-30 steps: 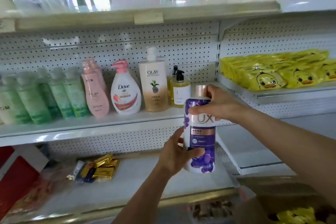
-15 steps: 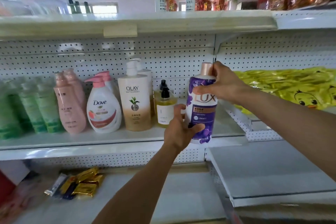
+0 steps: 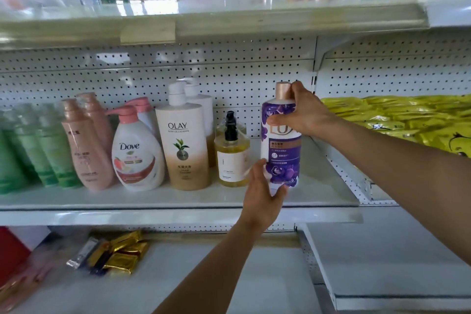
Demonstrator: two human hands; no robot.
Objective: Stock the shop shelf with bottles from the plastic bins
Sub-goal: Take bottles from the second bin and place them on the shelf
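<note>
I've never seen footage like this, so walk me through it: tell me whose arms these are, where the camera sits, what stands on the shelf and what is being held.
No machine here: the arms belong to a person stocking a shop shelf. The single picture comes from a wide-angle camera worn on their head, looking forward and down, so the arms reach in from the bottom and right.

The right hand grips the purple Lux bottle near its rose-gold cap; the left hand cups its base. The bottle stands upright at the middle shelf; whether it already rests there I cannot tell.

To its left stand a small amber pump bottle, an Olay bottle, a Dove bottle, pink bottles and green tubes. Yellow packets lie on the right.
</note>
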